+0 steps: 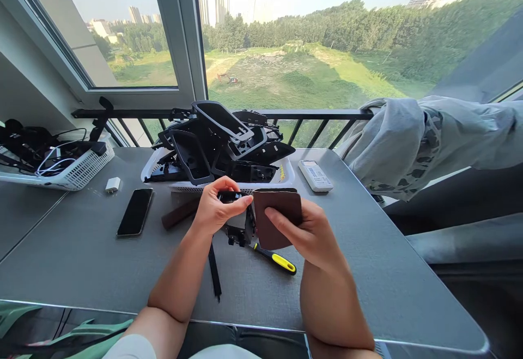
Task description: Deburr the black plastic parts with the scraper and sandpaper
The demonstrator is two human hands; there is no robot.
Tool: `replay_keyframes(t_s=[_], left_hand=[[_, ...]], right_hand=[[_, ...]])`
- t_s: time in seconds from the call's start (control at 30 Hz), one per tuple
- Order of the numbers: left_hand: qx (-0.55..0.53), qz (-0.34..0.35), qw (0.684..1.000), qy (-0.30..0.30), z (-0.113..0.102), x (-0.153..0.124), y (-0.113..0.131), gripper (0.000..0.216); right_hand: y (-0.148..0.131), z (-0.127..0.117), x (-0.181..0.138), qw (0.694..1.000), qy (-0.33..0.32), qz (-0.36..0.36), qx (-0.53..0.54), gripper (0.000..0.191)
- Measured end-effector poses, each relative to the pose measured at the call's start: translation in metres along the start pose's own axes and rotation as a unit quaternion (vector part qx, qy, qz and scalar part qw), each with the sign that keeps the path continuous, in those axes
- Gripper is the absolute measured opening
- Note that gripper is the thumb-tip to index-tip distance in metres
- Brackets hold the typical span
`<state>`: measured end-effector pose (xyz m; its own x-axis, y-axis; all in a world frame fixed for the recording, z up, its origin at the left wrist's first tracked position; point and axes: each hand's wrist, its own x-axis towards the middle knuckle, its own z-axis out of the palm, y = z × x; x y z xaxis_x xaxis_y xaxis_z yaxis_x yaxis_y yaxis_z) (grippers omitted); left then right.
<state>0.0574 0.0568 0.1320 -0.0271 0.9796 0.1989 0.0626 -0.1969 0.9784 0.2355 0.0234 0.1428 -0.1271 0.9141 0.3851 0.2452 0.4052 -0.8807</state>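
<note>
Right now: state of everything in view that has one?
Left hand, pinching black part
Right hand, gripping brown pad
Phone, face up, screen dark
Yellow-handled tool, lying down
Middle basket, heaped above its rim
Left basket, loaded
White plug, out of any socket
White device, lying flat, on/off unclear
Grey cloth, bunched

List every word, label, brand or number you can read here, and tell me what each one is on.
No text is readable in this view.
White box-shaped device on the table: print on its top face, too small and blurred to read.
Brown pad in the right hand: no lettering visible.
Dark part in the left hand: nothing legible.
Phone: dark screen, no lettering visible.
</note>
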Motion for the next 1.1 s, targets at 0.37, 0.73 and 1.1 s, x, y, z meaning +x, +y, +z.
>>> replay_keyframes(t_s=[0.37,0.73,1.1], left_hand=[[-0.075,-0.050,0.994,-0.056,0.0012,-0.0040,-0.0013,0.039],[-0.066,-0.046,0.993,-0.085,-0.0008,-0.0094,0.0049,0.041],[-0.026,-0.011,0.997,-0.073,-0.0015,-0.0099,0.0066,0.035]], right_hand=[[-0.0027,0.0007,0.0019,0.999,0.004,-0.035,-0.034,0.021],[-0.0012,-0.0013,0.0033,1.000,0.006,-0.028,-0.012,0.024],[-0.0033,-0.0033,0.0011,0.998,0.005,-0.057,-0.031,0.016]])
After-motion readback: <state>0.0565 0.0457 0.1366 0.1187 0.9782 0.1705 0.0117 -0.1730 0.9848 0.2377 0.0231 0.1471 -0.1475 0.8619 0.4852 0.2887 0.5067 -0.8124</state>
